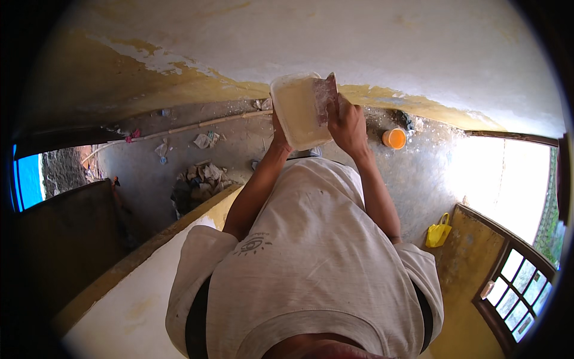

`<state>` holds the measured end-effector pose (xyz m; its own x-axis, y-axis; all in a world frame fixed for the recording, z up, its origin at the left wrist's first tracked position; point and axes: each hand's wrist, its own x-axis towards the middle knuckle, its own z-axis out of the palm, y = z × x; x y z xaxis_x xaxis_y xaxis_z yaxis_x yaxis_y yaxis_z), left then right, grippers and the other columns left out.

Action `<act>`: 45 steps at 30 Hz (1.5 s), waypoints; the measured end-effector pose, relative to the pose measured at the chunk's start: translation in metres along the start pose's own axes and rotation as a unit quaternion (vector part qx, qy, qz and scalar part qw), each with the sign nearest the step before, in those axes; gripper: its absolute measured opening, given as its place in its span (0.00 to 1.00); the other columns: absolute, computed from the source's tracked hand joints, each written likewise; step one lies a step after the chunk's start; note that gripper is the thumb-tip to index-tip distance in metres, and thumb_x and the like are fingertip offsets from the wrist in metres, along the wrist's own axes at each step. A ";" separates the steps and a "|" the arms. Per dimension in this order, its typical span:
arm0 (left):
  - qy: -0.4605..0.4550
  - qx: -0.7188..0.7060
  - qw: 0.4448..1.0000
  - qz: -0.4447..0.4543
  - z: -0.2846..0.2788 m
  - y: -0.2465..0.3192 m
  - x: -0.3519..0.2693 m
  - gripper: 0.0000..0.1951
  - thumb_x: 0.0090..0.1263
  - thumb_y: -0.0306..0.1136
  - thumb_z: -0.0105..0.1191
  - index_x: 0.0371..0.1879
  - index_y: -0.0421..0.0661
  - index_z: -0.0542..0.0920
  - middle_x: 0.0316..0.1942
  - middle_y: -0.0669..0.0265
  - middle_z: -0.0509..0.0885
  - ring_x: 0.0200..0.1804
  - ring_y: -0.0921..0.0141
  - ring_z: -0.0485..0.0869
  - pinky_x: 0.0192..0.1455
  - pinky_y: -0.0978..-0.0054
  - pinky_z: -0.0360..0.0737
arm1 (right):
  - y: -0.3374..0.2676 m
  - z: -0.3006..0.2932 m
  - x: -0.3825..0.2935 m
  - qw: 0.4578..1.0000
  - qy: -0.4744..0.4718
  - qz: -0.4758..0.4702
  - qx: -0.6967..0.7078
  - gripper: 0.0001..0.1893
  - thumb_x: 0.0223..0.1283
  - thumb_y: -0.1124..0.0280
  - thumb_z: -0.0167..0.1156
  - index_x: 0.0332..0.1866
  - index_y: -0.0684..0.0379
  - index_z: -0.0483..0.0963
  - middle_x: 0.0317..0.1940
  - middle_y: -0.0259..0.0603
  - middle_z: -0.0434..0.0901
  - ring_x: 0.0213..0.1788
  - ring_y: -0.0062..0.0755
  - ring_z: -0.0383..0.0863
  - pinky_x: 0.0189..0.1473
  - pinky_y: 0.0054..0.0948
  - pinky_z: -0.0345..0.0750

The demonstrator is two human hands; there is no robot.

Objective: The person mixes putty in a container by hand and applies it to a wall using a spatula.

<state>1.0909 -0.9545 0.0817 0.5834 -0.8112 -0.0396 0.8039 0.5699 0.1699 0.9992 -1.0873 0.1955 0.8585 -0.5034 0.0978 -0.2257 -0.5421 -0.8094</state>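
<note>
My left hand (279,130) holds a whitish rectangular plastic tub (293,112) from its left side; most of its fingers are hidden behind the tub. In my right hand (350,125) is a flat, reddish-brown scraper (323,96), smeared with pale residue. The scraper's blade lies over the right part of the tub, and I cannot tell whether it touches the rim. Both hands are raised in front of my chest, close to a wall (394,45) coated white above a strip of peeling yellow paint.
A long pole (202,123) lies on the grey floor (408,175) along the wall. An orange bucket (394,138) stands to the right, near a dark crumpled bag (403,119). Left is a heap of rubbish (204,179) beside a low partition (148,251). A yellow bag (438,234) sits by the doorway.
</note>
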 end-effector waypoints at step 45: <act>0.062 -0.001 0.998 -0.013 -0.001 0.008 0.016 0.33 0.78 0.59 0.34 0.70 0.46 0.67 0.63 0.58 0.77 0.61 0.58 0.80 0.59 0.52 0.82 | 0.006 0.006 0.013 0.998 -0.053 -0.006 -0.040 0.10 0.67 0.70 0.53 0.35 0.67 0.74 0.24 0.62 0.78 0.30 0.67 0.79 0.33 0.51 0.75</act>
<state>1.1069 -0.9622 0.0814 0.5717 -0.8033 -0.1666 0.8194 0.5491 0.1645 1.0121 -1.0926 0.1884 0.9043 -0.4248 0.0417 -0.2479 -0.6022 -0.7589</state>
